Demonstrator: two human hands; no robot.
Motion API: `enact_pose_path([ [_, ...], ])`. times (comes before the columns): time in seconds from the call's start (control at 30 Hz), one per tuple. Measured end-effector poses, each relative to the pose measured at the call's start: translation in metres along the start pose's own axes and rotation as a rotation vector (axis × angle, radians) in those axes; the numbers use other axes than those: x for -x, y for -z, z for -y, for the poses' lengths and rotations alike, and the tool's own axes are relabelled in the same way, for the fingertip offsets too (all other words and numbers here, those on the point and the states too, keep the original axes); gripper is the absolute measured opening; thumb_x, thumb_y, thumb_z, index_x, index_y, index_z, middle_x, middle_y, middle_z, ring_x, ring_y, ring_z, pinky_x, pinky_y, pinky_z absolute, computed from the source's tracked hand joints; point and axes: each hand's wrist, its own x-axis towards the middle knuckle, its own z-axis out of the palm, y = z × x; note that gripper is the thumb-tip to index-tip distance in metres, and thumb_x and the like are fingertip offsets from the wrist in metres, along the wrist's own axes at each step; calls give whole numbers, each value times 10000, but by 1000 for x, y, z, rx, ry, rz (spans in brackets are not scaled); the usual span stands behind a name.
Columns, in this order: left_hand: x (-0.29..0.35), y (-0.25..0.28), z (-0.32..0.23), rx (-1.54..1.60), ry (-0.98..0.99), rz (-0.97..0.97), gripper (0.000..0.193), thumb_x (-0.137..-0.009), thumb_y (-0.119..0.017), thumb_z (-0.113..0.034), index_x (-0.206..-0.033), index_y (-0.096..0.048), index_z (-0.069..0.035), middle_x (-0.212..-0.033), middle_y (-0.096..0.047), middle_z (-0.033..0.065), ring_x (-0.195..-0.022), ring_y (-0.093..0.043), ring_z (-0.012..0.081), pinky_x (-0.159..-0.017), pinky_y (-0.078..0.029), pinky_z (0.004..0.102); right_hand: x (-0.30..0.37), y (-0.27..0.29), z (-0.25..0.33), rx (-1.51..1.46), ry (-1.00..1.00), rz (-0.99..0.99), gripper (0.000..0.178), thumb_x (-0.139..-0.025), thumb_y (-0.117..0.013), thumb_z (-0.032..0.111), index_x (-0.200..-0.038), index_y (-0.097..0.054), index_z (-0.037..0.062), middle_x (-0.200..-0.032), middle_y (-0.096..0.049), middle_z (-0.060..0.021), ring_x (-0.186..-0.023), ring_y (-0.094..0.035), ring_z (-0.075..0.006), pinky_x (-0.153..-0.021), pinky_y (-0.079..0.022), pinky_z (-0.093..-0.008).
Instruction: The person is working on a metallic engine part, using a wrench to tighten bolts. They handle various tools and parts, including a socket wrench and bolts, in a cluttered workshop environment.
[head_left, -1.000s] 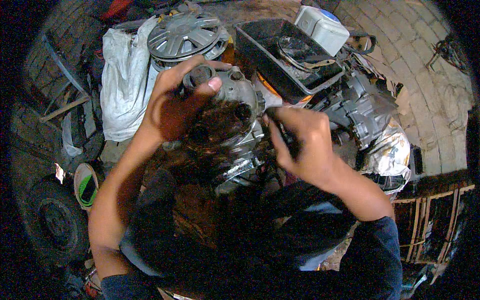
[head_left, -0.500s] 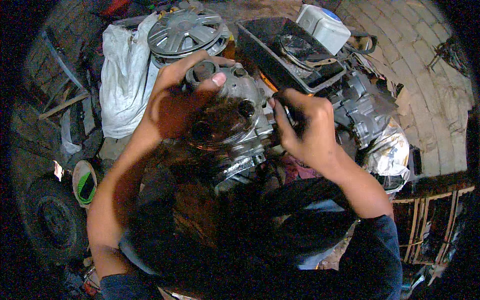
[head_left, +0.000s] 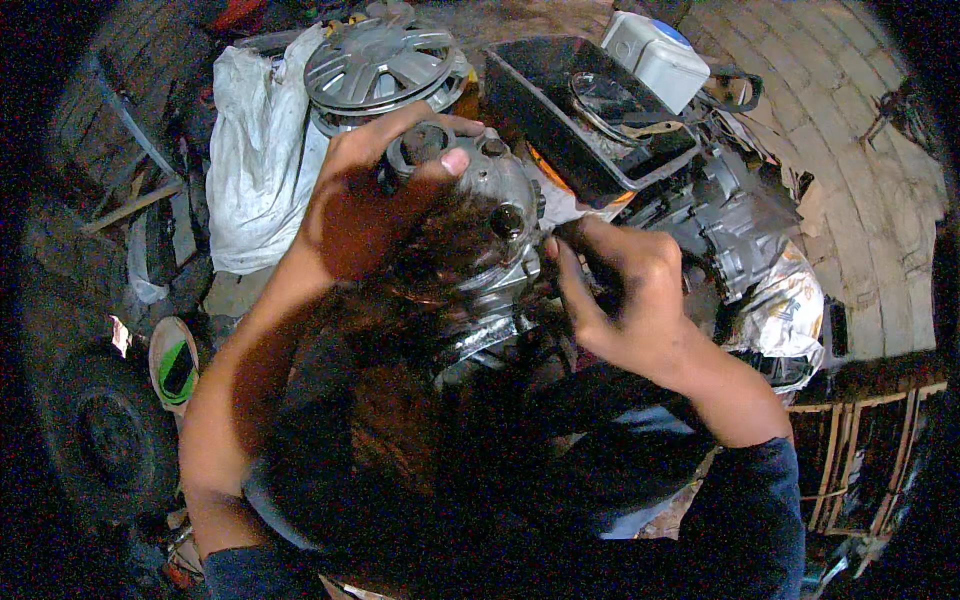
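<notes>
A rounded grey cast-metal housing (head_left: 488,185), with round openings and bolt heads, is raised in front of me. My left hand (head_left: 365,195) is closed around its left side, thumb lying across the top beside a round opening. Close against the housing's right side is my right hand (head_left: 635,295), thumb and index finger pinched together. Whatever sits between those fingertips is hidden or too small to name. Below, a dark, oily lower part (head_left: 490,330) of the metal assembly lies partly in shadow.
Beyond the housing are grey wheel covers (head_left: 380,60) and a black tray (head_left: 510,85) holding a metal ring and a brush. A white sack (head_left: 260,170) lies left; a white canister (head_left: 655,60) stands at the back. Another cast gearbox part (head_left: 735,225) is right, a tyre (head_left: 110,430) lower left.
My right hand has shifted slightly down and away from the housing's side, still pinched. The left hand keeps its hold. The whole view has shifted a little.
</notes>
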Motion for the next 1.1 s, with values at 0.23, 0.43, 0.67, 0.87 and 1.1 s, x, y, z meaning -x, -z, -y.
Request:
enact_pose_path([
  [0.23,1,-3,8,19,-56,-59,380,-882,-618,-335,-1076,-677,-15,-992,-700,159,-944,-653,246,-897,-471,349,7,2,11,26,94,25,109,-781,-668,93,-761,-588,20,-631,-591,-217,-588,-620,-385,-541,-480,-466],
  [0.43,3,0,4,32,14,-27,376,-888,-623,-333,-1080,-677,-15,-1004,-701,149,-963,-649,245,-903,-468,347,-1,2,-2,150,105,-3,126,-786,-671,116,-763,-598,15,-631,-596,-202,-594,-621,-386,-561,-493,-473],
  [0.67,2,2,3,3,-25,-25,342,-886,-638,-298,-1075,-680,-16,-1010,-700,151,-978,-647,254,-925,-458,348,-6,-1,-5,148,122,-28,90,-764,-679,42,-769,-599,1,-621,-565,-191,-556,-588,-362,-526,-454,-424],
  [0.87,2,0,1,14,-13,-32,344,-886,-633,-312,-1073,-684,-27,-1007,-698,166,-982,-648,258,-931,-457,357,-8,-2,-13,176,140,-55,61,-756,-673,-10,-755,-612,-15,-619,-565,-183,-546,-576,-358,-513,-437,-409],
  [1.1,0,0,2,4,-17,-15,346,-886,-632,-316,-1075,-685,-31,-977,-707,154,-934,-665,251,-887,-479,343,-5,-1,-9,96,123,-29,62,-772,-672,26,-781,-624,-12,-637,-590,-196,-547,-599,-347,-523,-463,-408],
])
